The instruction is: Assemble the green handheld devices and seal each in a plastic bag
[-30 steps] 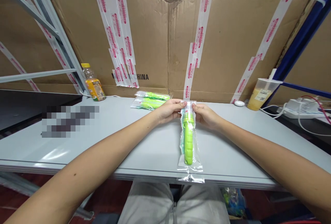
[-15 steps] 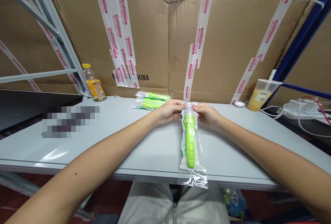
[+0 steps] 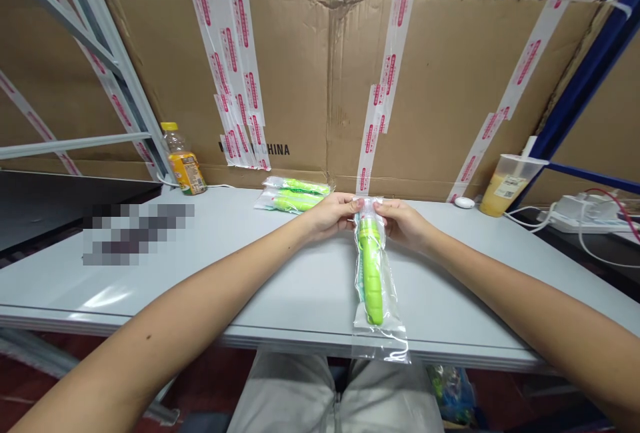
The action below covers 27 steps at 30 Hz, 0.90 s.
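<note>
My left hand (image 3: pixel 330 215) and my right hand (image 3: pixel 403 224) pinch the top end of a transparent plastic bag (image 3: pixel 380 336) from either side. The bag lies along the pale grey table (image 3: pixel 280 286), its lower end reaching past the near edge. Inside it is a lime-green ribbed plastic item (image 3: pixel 372 273), whose exact kind I cannot tell. Beyond my left hand, a small stack of similar bagged green items (image 3: pixel 293 194) lies on the table, close to my left fingers but apart from them.
A large taped cardboard sheet (image 3: pixel 320 86) stands along the table's far side. On the table are a juice bottle (image 3: pixel 183 161), a small white object (image 3: pixel 465 202) and a plastic cup (image 3: pixel 507 185). A power strip (image 3: pixel 580 214) and blue shelving (image 3: pixel 575 79) are at right.
Both hands have shifted slightly right with the bag, and its lower end has swung rightward. The whole view has also drifted slightly.
</note>
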Tool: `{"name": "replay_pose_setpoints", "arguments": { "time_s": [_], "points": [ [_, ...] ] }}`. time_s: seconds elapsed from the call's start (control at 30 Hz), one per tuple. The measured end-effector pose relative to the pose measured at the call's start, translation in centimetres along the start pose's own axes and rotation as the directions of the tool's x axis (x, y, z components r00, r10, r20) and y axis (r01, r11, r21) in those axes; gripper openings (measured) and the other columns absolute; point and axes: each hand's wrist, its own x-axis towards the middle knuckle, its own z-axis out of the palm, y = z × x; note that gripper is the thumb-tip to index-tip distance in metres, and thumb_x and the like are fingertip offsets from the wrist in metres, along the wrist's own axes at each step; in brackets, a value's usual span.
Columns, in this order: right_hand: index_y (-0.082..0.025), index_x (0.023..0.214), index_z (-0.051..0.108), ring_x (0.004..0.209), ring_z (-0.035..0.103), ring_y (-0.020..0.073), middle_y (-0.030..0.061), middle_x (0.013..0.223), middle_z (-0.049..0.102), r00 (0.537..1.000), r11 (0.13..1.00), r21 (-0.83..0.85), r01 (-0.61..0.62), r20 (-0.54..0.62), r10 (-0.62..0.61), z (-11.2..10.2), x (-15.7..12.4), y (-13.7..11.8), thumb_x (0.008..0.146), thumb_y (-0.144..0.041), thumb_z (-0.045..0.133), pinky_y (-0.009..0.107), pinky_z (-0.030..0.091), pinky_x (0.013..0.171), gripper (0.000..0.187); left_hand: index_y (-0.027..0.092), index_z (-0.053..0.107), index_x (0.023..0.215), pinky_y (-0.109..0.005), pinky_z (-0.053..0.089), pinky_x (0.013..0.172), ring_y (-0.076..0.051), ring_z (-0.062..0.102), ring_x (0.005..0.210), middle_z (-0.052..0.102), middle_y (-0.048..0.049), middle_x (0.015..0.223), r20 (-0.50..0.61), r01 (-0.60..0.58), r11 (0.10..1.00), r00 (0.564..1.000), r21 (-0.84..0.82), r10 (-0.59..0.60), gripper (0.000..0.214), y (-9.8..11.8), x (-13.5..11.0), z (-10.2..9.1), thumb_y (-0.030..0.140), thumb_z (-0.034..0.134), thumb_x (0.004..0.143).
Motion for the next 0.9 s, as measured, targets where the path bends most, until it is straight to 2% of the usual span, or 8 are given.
{"name": "replay_pose_setpoints", "arguments": {
  "time_s": [0.13, 0.33, 0.53, 0.67, 0.8, 0.9],
  "points": [
    [-0.017, 0.053, 0.049, 0.051, 0.039, 0.0095, -0.0028, 0.054, 0.045, 1.0, 1.0, 0.03, 0.006, -0.001, -0.006, 0.1, 0.0, -0.2, 0.075, -0.047, 0.077, 0.027, 0.03, 0.052, 0.046, 0.009, 0.071, 0.103, -0.033, 0.052, 0.077, -0.022, 0.07, 0.087, 0.074, -0.0165, 0.095, 0.014, -0.012, 0.999, 1.0, -0.046, 0.013, 0.042, 0.1, 0.0, 0.2, 0.043, 0.076, 0.079],
    [-0.018, 0.054, 0.048, 0.052, 0.038, 0.01, -0.003, 0.054, 0.044, 1.0, 0.999, 0.05, 0.001, 0.01, -0.002, 0.0, 0.1, -0.1, 0.076, -0.047, 0.076, 0.027, 0.03, 0.053, 0.046, 0.009, 0.07, 0.104, -0.035, 0.052, 0.081, -0.022, 0.069, 0.089, 0.073, -0.0171, 0.098, 0.02, 0.004, 0.997, 1.0, -0.074, -0.002, 0.039, 0.1, -0.2, 0.3, 0.04, 0.074, 0.082],
    [-0.018, 0.054, 0.047, 0.054, 0.041, 0.0115, -0.0026, 0.055, 0.044, 1.0, 0.999, 0.039, -0.015, -0.016, 0.016, -0.5, 0.2, 0.2, 0.077, -0.049, 0.075, 0.028, 0.034, 0.057, 0.047, 0.009, 0.068, 0.096, -0.034, 0.052, 0.085, -0.018, 0.068, 0.088, 0.071, -0.0134, 0.096, 0.052, 0.042, 0.995, 0.998, -0.087, -0.038, 0.027, 0.7, -0.4, -0.4, 0.03, 0.076, 0.08],
    [-0.018, 0.055, 0.049, 0.054, 0.039, 0.0112, -0.0035, 0.055, 0.042, 0.999, 0.999, 0.04, 0.004, -0.05, -0.002, -0.3, 0.2, 0.4, 0.074, -0.049, 0.079, 0.028, 0.034, 0.058, 0.046, 0.014, 0.063, 0.097, -0.036, 0.054, 0.082, -0.02, 0.069, 0.087, 0.07, -0.0114, 0.095, -0.051, 0.042, 0.996, 0.998, -0.078, -0.046, 0.029, 0.8, -0.5, -0.4, 0.033, 0.076, 0.08],
    [-0.017, 0.069, 0.062, 0.061, 0.05, 0.0148, 0.0008, 0.063, 0.057, 0.997, 0.998, 0.039, -0.05, -0.05, 0.052, 0.4, 0.2, 0.8, 0.073, -0.05, 0.08, 0.031, 0.041, 0.064, 0.038, 0.02, 0.059, 0.109, -0.032, 0.055, 0.07, -0.016, 0.068, 0.076, 0.07, -0.0074, 0.094, -0.133, 0.047, 0.998, 0.99, 0.049, -0.04, 0.043, 0.2, -0.2, 0.0, 0.037, 0.08, 0.075],
    [-0.016, 0.077, 0.066, 0.069, 0.058, 0.018, 0.0043, 0.071, 0.064, 0.996, 0.998, 0.027, -0.064, -0.056, 0.065, 0.7, 0.4, 1.1, 0.074, -0.057, 0.077, 0.032, 0.045, 0.068, 0.043, 0.016, 0.064, 0.099, -0.029, 0.055, 0.063, -0.015, 0.066, 0.069, 0.069, -0.0067, 0.086, -0.139, 0.075, 0.985, 0.989, 0.155, -0.054, 0.038, 0.3, 0.1, -0.2, 0.035, 0.082, 0.072]
  ]
}}
